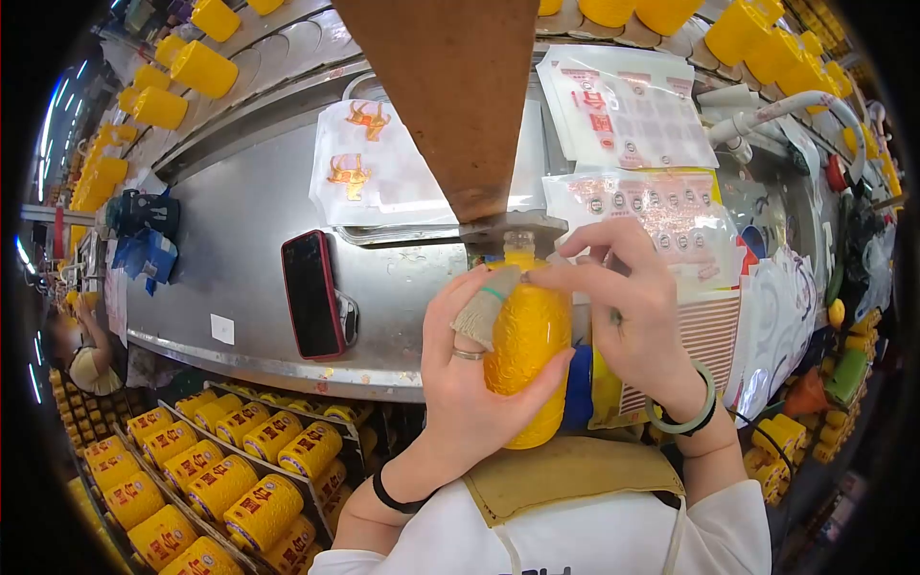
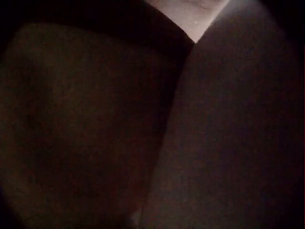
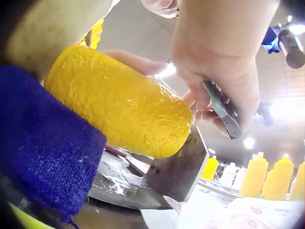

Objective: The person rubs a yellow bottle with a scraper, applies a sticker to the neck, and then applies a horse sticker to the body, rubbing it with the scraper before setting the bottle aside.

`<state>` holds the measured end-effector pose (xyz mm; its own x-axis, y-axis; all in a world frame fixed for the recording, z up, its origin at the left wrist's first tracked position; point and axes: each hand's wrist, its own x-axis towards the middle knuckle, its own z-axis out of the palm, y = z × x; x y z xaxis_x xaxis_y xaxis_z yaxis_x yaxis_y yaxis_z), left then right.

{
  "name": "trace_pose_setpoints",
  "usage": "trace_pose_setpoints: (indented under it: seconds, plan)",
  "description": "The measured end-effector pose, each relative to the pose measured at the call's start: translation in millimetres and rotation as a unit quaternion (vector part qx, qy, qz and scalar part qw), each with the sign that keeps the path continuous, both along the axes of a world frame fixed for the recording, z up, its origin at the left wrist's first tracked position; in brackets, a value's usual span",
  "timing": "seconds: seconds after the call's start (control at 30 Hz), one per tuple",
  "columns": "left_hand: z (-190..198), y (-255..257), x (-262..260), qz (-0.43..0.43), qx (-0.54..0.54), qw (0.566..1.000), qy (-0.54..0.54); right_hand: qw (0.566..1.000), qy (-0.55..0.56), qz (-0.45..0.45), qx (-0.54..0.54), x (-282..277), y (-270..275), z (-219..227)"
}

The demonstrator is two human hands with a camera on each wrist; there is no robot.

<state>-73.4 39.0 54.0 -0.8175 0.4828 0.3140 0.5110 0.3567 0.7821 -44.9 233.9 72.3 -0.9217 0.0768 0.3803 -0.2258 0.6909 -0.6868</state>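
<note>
A glossy yellow bottle [image 1: 529, 345] with a raised pattern and a clear neck is gripped by my left hand [image 1: 465, 369], thumb across its near side. Cloth wraps my left index finger. My right hand [image 1: 628, 311] is at the bottle's shoulder, its index fingertip touching there close to the left fingertip. In the right wrist view, a narrow dark green tool [image 3: 221, 112] is tucked in the curled right hand; its working end is hidden. That view also shows the bottle [image 3: 119, 102] tilted, its neck end by a metal plate [image 3: 176, 169]. The left wrist view is dark.
A brown post [image 1: 450, 96] stands directly ahead. Printed sheets [image 1: 628, 110] lie right of it, white sheets with decals [image 1: 359, 158] left. A phone [image 1: 311, 297] lies on the metal table [image 1: 220, 259]. A blue cloth [image 3: 52, 138] is beside the bottle. Racks of yellow bottles [image 1: 264, 513] stand lower left.
</note>
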Motion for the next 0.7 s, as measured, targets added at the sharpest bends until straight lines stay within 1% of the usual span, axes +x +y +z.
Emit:
trace_pose_setpoints:
  seconds: [0.07, 0.1, 0.13, 0.17, 0.2, 0.23, 0.27, 0.3, 0.33, 0.37, 0.43, 0.47, 0.53, 0.57, 0.63, 0.67, 0.7]
  plan:
    - [-2.5, -4.3, -3.0, -0.013, -0.019, 1.000, 0.012, 1.000, -0.014, 0.000, 0.014, 2.6, 6.1, 1.1]
    - [-11.0, -7.7, -3.9, -0.018, 0.058, 0.994, -0.087, 1.000, -0.014, -0.002, 0.014, 4.3, 10.9, 1.2]
    - [-19.4, -10.7, -5.2, -0.023, 0.134, 0.973, -0.184, 0.999, -0.015, -0.012, 0.037, 5.8, 16.3, 1.2]
    - [-27.3, -13.4, -7.2, -0.024, 0.134, 0.973, -0.185, 0.998, -0.018, -0.022, 0.060, 7.0, 19.0, 1.3]
    - [-34.9, -15.7, -9.8, -0.033, 0.216, 0.944, -0.248, 0.998, -0.018, -0.022, 0.059, 6.8, 18.9, 2.9]
    - [-38.2, -16.7, -11.6, -0.042, 0.297, 0.903, -0.307, 0.998, -0.016, -0.025, 0.048, 5.6, 18.1, 5.7]
    - [-36.5, -16.9, -11.3, -0.043, 0.296, 0.903, -0.308, 0.999, -0.014, -0.028, 0.038, 4.7, 16.8, 7.6]
    - [-32.2, -17.3, -10.0, -0.034, 0.208, 0.955, -0.209, 0.999, -0.015, -0.028, 0.037, 3.4, 13.5, 8.5]
    - [-26.7, -17.5, -8.9, -0.023, 0.115, 0.987, -0.106, 0.999, -0.014, -0.018, 0.027, 0.6, 8.6, 9.6]
    - [-16.7, -14.7, -5.9, -0.023, 0.115, 0.987, -0.106, 1.000, -0.011, -0.009, 0.017, -2.0, 4.5, 10.4]
    - [2.2, -3.9, 2.1, 0.017, 0.032, 0.999, -0.038, 1.000, 0.002, 0.000, 0.018, -6.2, -1.5, 5.8]
    - [2.3, -1.1, 3.5, 0.017, 0.032, 0.999, -0.038, 1.000, 0.013, 0.008, 0.019, -6.9, -3.1, 1.8]
    - [2.2, 2.7, 4.4, 0.010, -0.017, 1.000, 0.019, 1.000, 0.012, 0.007, 0.010, -5.5, -2.7, -0.7]
    - [0.8, 0.9, 3.3, 0.009, -0.018, 1.000, 0.019, 1.000, 0.011, 0.006, 0.018, -4.2, -0.9, 1.6]
    - [-6.9, -7.0, -0.4, -0.021, 0.031, 0.997, -0.073, 1.000, 0.009, 0.005, 0.024, 1.4, 5.4, 3.4]
    - [-13.8, -9.1, -3.0, -0.020, 0.031, 0.997, -0.072, 0.999, -0.002, -0.014, 0.039, 5.7, 11.6, 3.3]
    - [-23.3, -11.5, -5.7, -0.039, 0.147, 0.973, -0.173, 0.998, -0.012, -0.033, 0.053, 8.9, 14.6, 3.2]
